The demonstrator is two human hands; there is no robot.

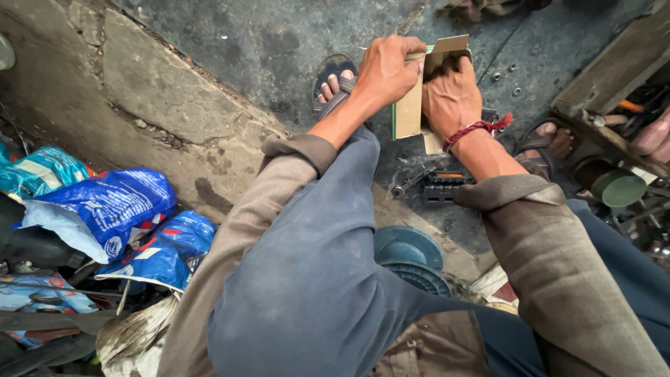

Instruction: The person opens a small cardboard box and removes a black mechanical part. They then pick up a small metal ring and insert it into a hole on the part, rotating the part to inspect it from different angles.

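A: Head view, status on the hands?

B: Left hand [387, 70] gripping the top edge of a small cardboard box with green side panel [408, 115], fingers curled over the flap. Right hand [452, 94] is pushed into the box opening, fingertips hidden inside. Can't tell if it's closed on anything in there. Red thread bracelet [478, 128] sits on that wrist.

A: Where's the box?

B: Held up between both hands, just above the dark stained concrete floor [279, 42], flap open at the top.

A: What's around them?

B: Just below the right hand: a black plastic bicycle pedal with orange reflector [445, 185] lying on the floor, clear plastic wrap and a metal axle beside it. Past the left hand: the person's foot in a grey sandal [335, 84]. Right of the right hand: a few small metal nuts [506, 75] scattered on the floor, plus another sandalled foot [548, 143]. Far left of the left hand, well apart: crumpled blue plastic bags [118, 209]. Near the knees: round blue-grey discs [408, 255].
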